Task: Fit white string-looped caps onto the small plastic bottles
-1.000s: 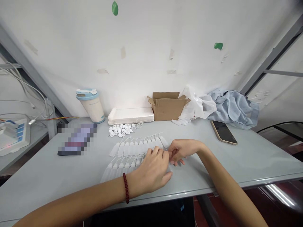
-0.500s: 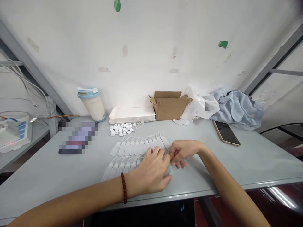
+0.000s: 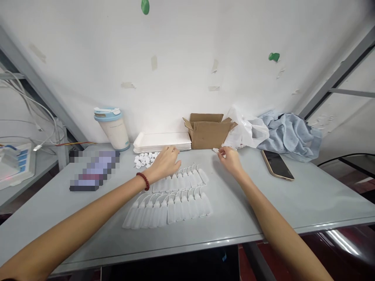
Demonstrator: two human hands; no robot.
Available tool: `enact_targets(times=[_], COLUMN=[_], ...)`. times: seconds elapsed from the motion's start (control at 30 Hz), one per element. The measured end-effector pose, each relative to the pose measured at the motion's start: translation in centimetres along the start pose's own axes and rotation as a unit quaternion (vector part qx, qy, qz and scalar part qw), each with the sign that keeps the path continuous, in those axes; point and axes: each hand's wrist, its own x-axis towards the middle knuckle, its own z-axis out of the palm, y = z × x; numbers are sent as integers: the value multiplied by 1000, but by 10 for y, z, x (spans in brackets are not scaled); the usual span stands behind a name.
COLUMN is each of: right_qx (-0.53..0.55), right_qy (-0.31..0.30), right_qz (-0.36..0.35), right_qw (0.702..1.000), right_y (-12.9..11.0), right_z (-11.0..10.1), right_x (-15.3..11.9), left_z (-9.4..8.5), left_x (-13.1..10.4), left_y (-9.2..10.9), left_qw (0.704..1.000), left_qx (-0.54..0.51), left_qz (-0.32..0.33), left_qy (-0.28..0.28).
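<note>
My left hand [image 3: 165, 160], with a red bead bracelet at the wrist, is over the right side of a pile of small white caps [image 3: 142, 160]; its fingertips hang low and what they touch is hidden. Beside the cardboard box, my right hand [image 3: 230, 159] has its thumb and index finger pinched at a small translucent piece [image 3: 216, 150]. Two rows of flat translucent tags with thin white loops lie on the grey table: a back row [image 3: 184, 181] partly under my left forearm, and a front row [image 3: 175, 208] nearer the edge.
White trays [image 3: 162, 141] are stacked behind the caps, beside an open cardboard box [image 3: 209, 134]. A plastic bag [image 3: 249, 130], blue cloth [image 3: 290, 134] and phone [image 3: 277, 164] are on the right. A cup [image 3: 114, 130] and a blurred device [image 3: 95, 171] stand left.
Both hands have left the front row's right end. My left hand has moved back and left to the caps, my right hand back toward the pieces beside the box. The front row is uncovered.
</note>
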Motion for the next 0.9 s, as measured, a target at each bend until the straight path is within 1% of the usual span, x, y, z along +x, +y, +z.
enact_targets(times=[0.1,0.2,0.3,0.47,0.63,0.77,0.9], right_qx=[-45,-80,-108,-134,-142,-146,-148], right_qy=[17,3,-14,-29,-23,-19,-22], right_qz=[-33,-69,-84,-88,-87,-79,-67], right_qw=[998,994,990,987,986,986,986], right_y=[4,6,9,13,15,16,17], right_z=[13,19,23,28,26,22,20], right_x=[4,3,3,4,5,6,6], left_z=[5,11,16,19,21,21,18], left_x=[12,18,22,28,30,31,35], left_y=[-11,-14,-14,-13,-16,-18,-20], left_qw=[999,998,996,993,992,994,996], left_qx=[33,64,87,113,117,106,73], left_qz=[9,12,8,6,4,-12,-35], left_qy=[-9,-19,-22,-31,-38,-37,-29])
